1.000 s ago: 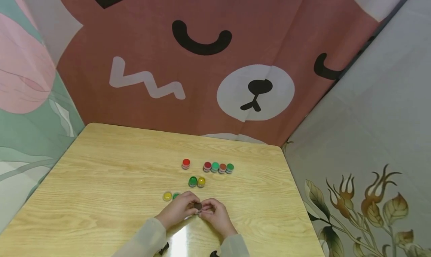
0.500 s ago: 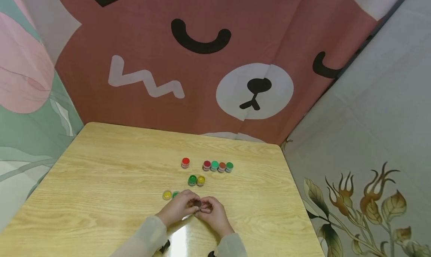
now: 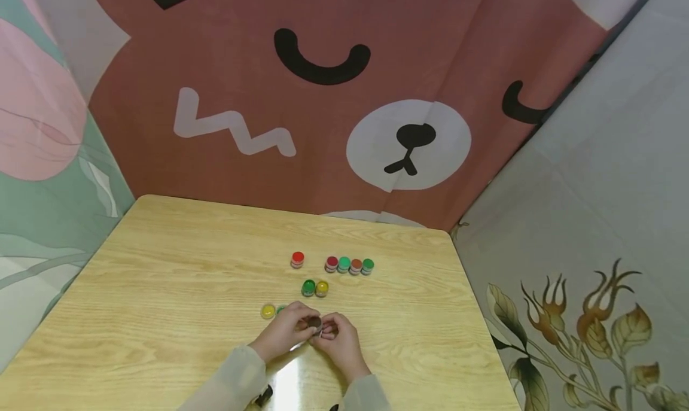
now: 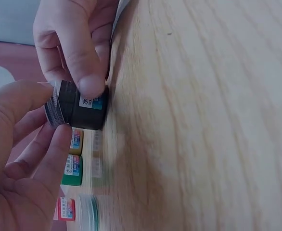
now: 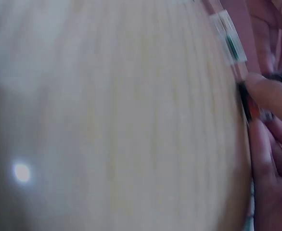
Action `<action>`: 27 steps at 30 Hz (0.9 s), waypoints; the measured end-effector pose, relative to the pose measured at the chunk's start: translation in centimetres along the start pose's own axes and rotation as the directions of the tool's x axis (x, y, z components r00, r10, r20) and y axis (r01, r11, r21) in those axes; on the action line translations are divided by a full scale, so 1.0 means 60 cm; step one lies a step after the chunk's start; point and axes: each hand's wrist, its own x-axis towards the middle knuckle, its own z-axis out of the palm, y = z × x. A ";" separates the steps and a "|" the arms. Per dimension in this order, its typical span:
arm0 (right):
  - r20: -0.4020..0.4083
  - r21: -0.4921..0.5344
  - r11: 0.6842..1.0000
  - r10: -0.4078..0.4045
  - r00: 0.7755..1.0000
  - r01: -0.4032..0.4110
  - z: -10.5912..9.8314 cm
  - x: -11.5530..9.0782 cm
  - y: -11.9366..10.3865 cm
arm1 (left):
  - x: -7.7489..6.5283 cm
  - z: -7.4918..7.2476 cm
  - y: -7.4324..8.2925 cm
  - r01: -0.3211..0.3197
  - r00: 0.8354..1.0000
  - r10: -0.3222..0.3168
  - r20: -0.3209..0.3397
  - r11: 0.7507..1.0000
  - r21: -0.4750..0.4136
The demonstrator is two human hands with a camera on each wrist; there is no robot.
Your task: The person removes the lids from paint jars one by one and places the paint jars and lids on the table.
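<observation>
A small dark paint jar (image 4: 90, 115) with a printed label is held between both hands, close over the table. My left hand (image 3: 285, 329) pinches its clear ridged lid (image 4: 54, 110) between thumb and fingers, right at the jar's mouth. On the other side, my right hand (image 3: 343, 342) grips the jar's body, its thumb pressed on the label in the left wrist view. From above, the round dark-brown top (image 3: 314, 322) shows between the fingertips. Beyond the hands stand a green paint jar (image 3: 308, 288) and a yellow paint jar (image 3: 322, 288), side by side.
Farther back on the wood-grain table (image 3: 177, 267) stand a red jar (image 3: 297, 259) and a row of several jars (image 3: 344, 264). A flat yellow disc (image 3: 268, 311) lies left of the hands, beside a green one (image 3: 280, 308) partly hidden by the left hand.
Both hands and the jar have shifted very slightly away from the body, and the dark top has turned a little between the fingers. The other jars stay in place.
</observation>
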 end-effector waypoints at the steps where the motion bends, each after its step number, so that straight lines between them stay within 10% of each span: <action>1: 0.018 0.004 1.000 -0.011 1.000 0.011 -0.003 0.000 -0.001 | -0.001 0.000 0.001 0.001 1.000 -0.001 -0.003 1.000 -0.002; 16: 0.144 -0.054 0.997 -0.044 0.989 0.052 -0.026 0.012 -0.005 | 0.000 0.003 -0.001 -0.014 0.999 0.013 -0.043 1.000 -0.023; 27: 0.111 0.058 0.997 -0.060 0.992 0.054 -0.027 0.011 -0.006 | 0.001 0.004 -0.009 0.054 0.989 -0.082 -0.121 0.974 -0.218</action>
